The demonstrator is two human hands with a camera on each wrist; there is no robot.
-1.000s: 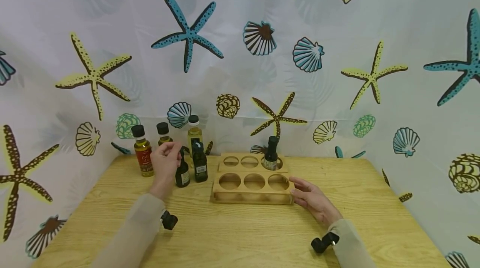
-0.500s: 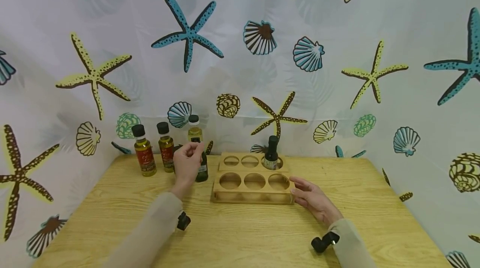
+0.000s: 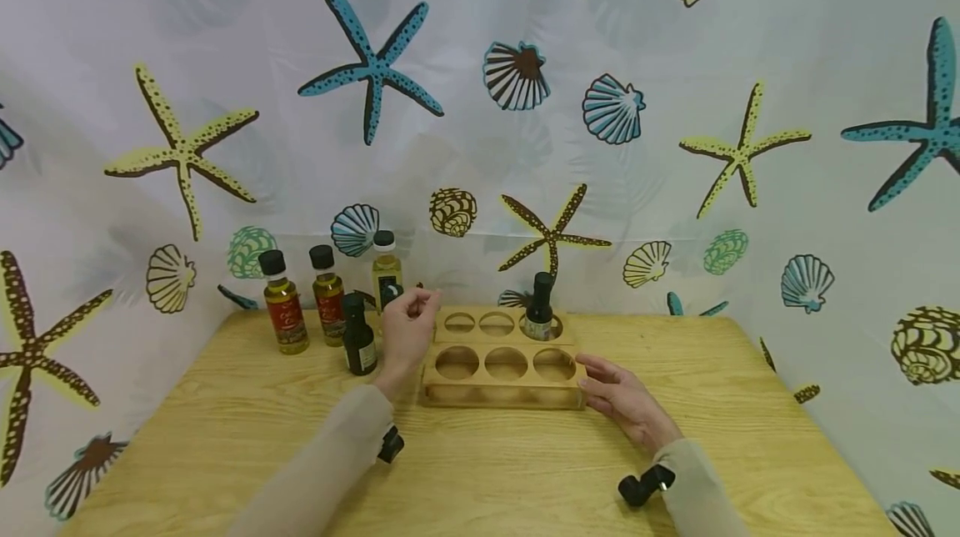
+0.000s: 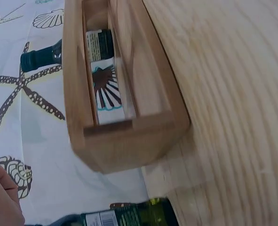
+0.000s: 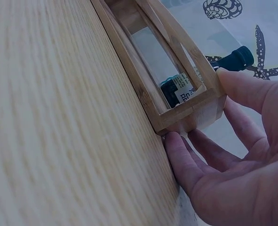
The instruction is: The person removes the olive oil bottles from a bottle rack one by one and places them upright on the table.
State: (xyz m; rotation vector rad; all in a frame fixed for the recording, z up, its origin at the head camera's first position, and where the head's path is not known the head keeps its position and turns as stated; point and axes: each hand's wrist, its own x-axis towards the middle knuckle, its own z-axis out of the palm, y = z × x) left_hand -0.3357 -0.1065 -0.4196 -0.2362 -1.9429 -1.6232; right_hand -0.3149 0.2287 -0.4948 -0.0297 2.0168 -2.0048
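My left hand (image 3: 408,328), fingers loosely curled and nothing visible in them, hovers between a dark green bottle (image 3: 389,292) and the left end of a wooden bottle rack (image 3: 504,395). It covers most of that bottle in the head view. Down in the corner of the left wrist view the same hand (image 4: 2,197) shows near the neck end of the green bottle (image 4: 129,214). My right hand (image 3: 624,401) grips the rack's right end, with its digits at the end panel's edges. One dark bottle (image 3: 539,308) stands in the rack's back right hole.
To the left stand two red-labelled oil bottles (image 3: 287,312) (image 3: 328,308), a small dark bottle (image 3: 359,341) and a tall pale yellow oil bottle (image 3: 386,270). A patterned curtain (image 3: 465,128) rises behind the wooden table (image 3: 510,470).
My left hand has moved right, past the small dark bottle and across the green one, towards the rack. The bottles and my right hand stay where they were.
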